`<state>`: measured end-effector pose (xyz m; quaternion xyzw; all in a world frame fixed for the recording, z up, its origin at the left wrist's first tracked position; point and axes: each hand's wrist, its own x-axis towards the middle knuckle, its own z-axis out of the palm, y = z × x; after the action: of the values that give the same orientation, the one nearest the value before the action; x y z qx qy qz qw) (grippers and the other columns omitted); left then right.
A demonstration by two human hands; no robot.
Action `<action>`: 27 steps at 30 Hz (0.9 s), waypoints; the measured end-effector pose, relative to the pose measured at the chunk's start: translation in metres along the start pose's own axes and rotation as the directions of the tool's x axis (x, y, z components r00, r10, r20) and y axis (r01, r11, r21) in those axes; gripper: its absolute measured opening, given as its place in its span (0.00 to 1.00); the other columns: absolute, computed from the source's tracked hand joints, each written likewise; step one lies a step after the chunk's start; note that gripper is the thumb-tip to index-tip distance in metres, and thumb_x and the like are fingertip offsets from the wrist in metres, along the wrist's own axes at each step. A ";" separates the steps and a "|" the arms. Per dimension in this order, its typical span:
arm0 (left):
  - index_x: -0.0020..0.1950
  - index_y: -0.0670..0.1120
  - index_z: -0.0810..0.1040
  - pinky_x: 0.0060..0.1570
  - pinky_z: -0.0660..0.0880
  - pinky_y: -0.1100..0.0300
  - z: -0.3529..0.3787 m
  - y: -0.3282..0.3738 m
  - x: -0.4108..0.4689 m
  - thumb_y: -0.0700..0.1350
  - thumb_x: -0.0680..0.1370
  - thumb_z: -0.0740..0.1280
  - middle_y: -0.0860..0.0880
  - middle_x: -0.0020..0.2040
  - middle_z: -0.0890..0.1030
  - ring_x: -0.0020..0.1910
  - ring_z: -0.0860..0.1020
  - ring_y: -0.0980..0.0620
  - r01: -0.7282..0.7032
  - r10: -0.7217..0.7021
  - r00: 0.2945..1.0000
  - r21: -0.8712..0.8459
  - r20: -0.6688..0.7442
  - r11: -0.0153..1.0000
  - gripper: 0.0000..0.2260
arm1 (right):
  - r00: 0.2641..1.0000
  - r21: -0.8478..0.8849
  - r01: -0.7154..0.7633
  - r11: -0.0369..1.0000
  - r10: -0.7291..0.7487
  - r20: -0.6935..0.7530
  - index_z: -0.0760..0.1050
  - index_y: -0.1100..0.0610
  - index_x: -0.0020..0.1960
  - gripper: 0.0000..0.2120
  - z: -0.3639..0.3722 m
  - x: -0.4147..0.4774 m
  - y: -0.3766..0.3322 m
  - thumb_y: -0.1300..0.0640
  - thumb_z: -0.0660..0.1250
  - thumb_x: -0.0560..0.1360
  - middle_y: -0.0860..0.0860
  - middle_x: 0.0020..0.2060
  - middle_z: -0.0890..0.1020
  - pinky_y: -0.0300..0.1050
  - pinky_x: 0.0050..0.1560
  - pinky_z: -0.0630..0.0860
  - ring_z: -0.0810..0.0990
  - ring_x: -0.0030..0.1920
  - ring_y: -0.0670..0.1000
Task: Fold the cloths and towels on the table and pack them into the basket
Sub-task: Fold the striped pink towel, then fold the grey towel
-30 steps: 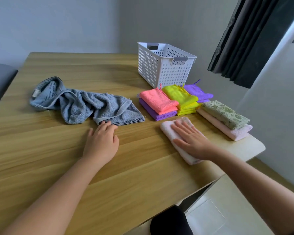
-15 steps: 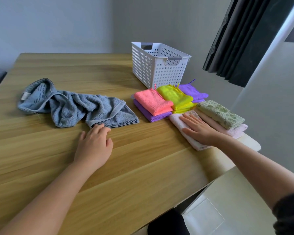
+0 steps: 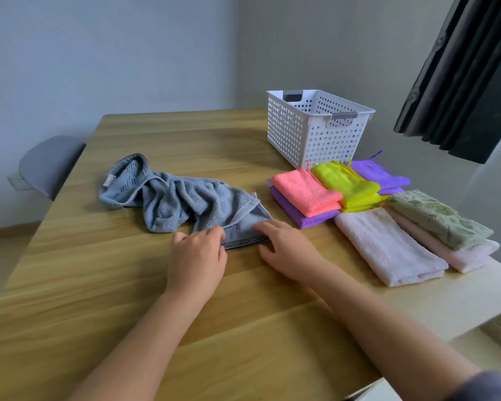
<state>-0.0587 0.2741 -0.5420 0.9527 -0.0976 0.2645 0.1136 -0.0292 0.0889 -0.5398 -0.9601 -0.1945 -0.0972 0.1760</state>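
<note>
A crumpled blue-grey towel [image 3: 180, 198] lies on the wooden table [image 3: 99, 285]. My left hand [image 3: 197, 256] has its fingers curled at the towel's near hem. My right hand [image 3: 287, 250] pinches the near right corner, fingers on top and thumb in front. The white perforated basket [image 3: 310, 134] stands at the far right and shows nothing inside. In front of it lie folded cloths: coral [image 3: 307, 192] on purple [image 3: 301, 218], yellow-green [image 3: 344, 183], and another purple [image 3: 382, 175]. A folded pale pink towel [image 3: 388, 244] lies beside a green leaf-patterned towel [image 3: 437, 218] stacked on another pink one [image 3: 472, 253].
The table's right edge runs just past the folded towels. A grey chair [image 3: 47, 163] stands at the far left corner, with a wall socket [image 3: 16, 180] behind it. A dark curtain [image 3: 469, 76] hangs at the upper right.
My right hand slid the pale pink towel against the stack, let go of it and moved left to the blue towel's corner. My left hand moved forward onto the hem.
</note>
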 end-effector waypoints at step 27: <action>0.44 0.57 0.71 0.37 0.73 0.53 -0.082 -0.040 0.038 0.33 0.73 0.57 0.53 0.34 0.76 0.36 0.76 0.47 0.097 -0.071 0.989 -0.211 0.129 0.973 0.17 | 0.964 0.304 -0.083 0.949 0.154 -0.217 0.77 0.58 0.49 0.06 -0.067 0.017 -0.005 0.58 0.63 0.76 0.54 0.40 0.82 0.45 0.38 0.65 0.77 0.41 0.54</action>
<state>-0.0568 0.3295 -0.4601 0.9521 -0.0921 0.1891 0.2220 -0.0241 0.0736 -0.4722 -0.9149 -0.1259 -0.1707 0.3435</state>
